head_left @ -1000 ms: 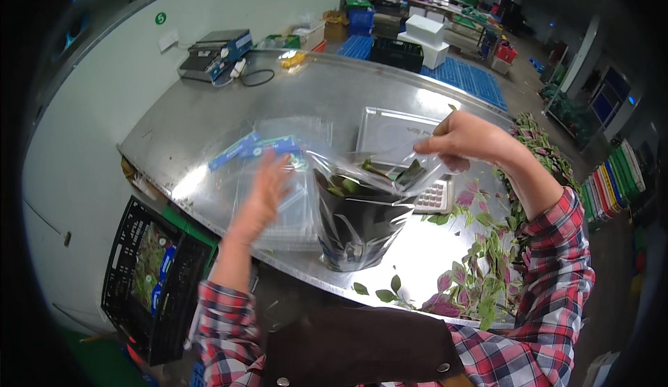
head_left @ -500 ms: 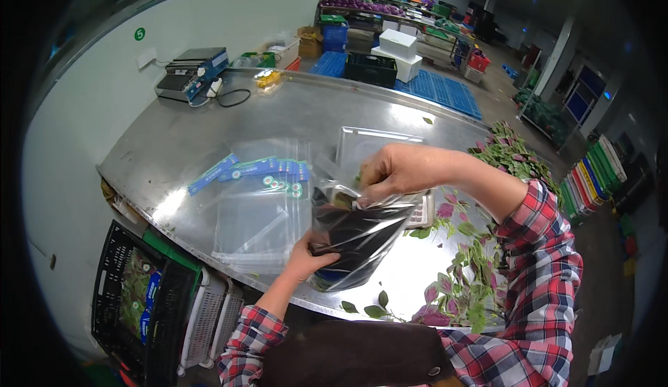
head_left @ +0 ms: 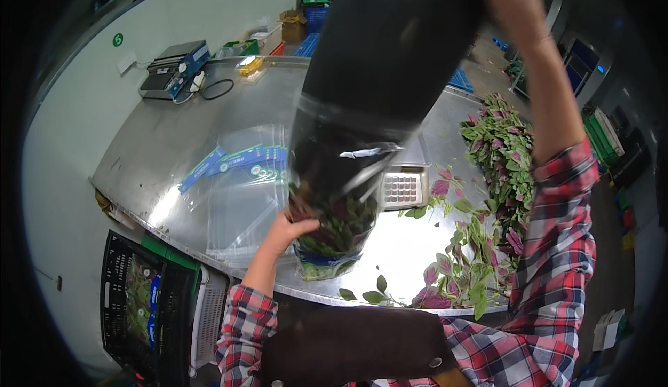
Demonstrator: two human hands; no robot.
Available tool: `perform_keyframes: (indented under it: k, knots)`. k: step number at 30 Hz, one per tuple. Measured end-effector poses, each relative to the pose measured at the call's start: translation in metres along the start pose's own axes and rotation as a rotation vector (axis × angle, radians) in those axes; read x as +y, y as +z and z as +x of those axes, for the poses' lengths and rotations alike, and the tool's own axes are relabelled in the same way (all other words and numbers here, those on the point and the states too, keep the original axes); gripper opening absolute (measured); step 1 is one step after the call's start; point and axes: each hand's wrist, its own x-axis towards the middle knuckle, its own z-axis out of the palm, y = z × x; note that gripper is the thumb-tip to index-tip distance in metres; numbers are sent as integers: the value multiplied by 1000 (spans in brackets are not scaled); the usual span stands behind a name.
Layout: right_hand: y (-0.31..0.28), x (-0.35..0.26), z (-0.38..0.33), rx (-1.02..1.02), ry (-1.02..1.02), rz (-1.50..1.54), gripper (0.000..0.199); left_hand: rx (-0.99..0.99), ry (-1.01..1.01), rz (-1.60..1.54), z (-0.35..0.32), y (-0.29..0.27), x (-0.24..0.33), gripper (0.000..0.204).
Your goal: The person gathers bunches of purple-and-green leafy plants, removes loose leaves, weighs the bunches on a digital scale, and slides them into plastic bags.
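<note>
My left hand (head_left: 284, 234) grips the lower left side of a clear plastic bag (head_left: 369, 154) with its thumb across the front. Red-and-green leafy vegetables (head_left: 341, 214) fill the bag's lower part, which is over the near table edge. A long black sheet (head_left: 390, 46) rises out of the bag's mouth, tilted up to the right. At the top, my right hand (head_left: 513, 1) is closed on the sheet's upper end; its fingers are blurred and partly cut off by the frame. Behind the bag, a scale (head_left: 403, 188) with a keypad is partly hidden.
Flat clear bags (head_left: 240, 213) and blue label strips (head_left: 243, 159) lie left on the metal table (head_left: 153, 157). Leafy stems (head_left: 497, 157) are heaped on the right. A blue-and-black device (head_left: 177, 70) stands far left. Below left is a black crate (head_left: 118, 303) holding packed greens.
My right hand has gone up and right, drawing the black sheet high out of the bag. Leaves now show in the bag's lower part. My left hand still holds the bag, slightly further left.
</note>
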Motion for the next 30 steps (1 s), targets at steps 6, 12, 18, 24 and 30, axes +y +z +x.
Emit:
perform_keyframes:
  k: [6,12,18,24,30]
  knots:
    - [-32,106,-57,239,102,-280,14,61,180,-526,5,12,-12,38]
    - [103,126,-199,-737,718,475,88,117,184,-537,0,14,-20,34]
    - [145,38,-161,-250,609,983,30,139,154,-277,-35,-10,-4,51]
    - [160,-16,-144,-498,419,907,28,348,884,-239,-98,-16,110,26]
    - [193,-17,-97,-188,38,904,20,860,896,-171,-131,-30,153,25]
